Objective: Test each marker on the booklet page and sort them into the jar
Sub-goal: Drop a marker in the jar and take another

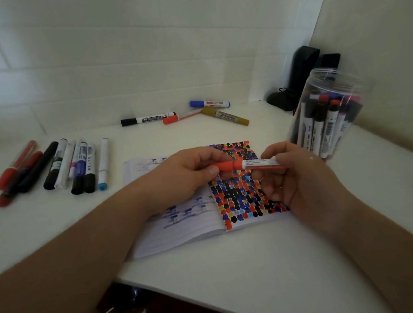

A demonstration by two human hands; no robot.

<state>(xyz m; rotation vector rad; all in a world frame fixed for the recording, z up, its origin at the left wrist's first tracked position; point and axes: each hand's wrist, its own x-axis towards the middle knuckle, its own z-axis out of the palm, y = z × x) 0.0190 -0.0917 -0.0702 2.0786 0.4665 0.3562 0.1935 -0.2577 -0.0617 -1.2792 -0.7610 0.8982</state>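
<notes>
Both hands grip the red marker (248, 164) above the booklet (240, 193): left hand (187, 175) apparently on its cap, right hand (301, 172) on the barrel.

Booklet (182, 225) on table (262, 265), jar (328, 118) to its right, markers (56, 167) to its left

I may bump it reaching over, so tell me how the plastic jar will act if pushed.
The jar is tall and stands upright, so it may tip. Clear thin plastic probably slides easily on the smooth white table. The markers inside likely add steadying weight.
</notes>
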